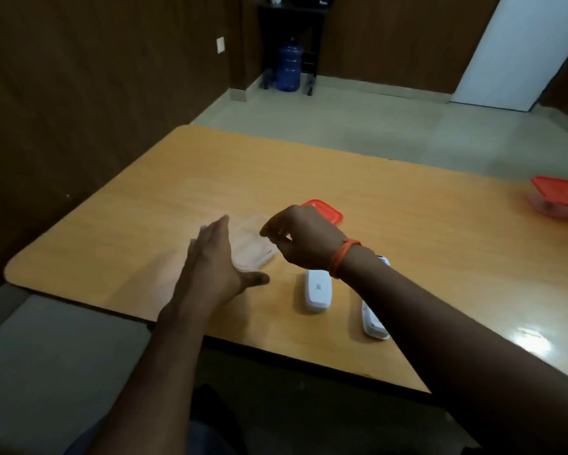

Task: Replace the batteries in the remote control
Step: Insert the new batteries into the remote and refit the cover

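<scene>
A clear plastic container (254, 246) sits open on the wooden table (407, 224), with its red lid (325, 211) lying just behind it. My left hand (217, 261) is flat and open against the container's left side. My right hand (304, 239) hovers over the container with its fingers pinched together; whether it holds anything is hidden. The white remote control (373, 320) lies partly under my right forearm. Its white back cover (315, 292) lies on the table to its left.
A second clear container with a red lid (560, 200) stands at the table's far right edge. The table's front edge runs close to my body. A blue water jug (289, 65) stands on the floor by the far wall.
</scene>
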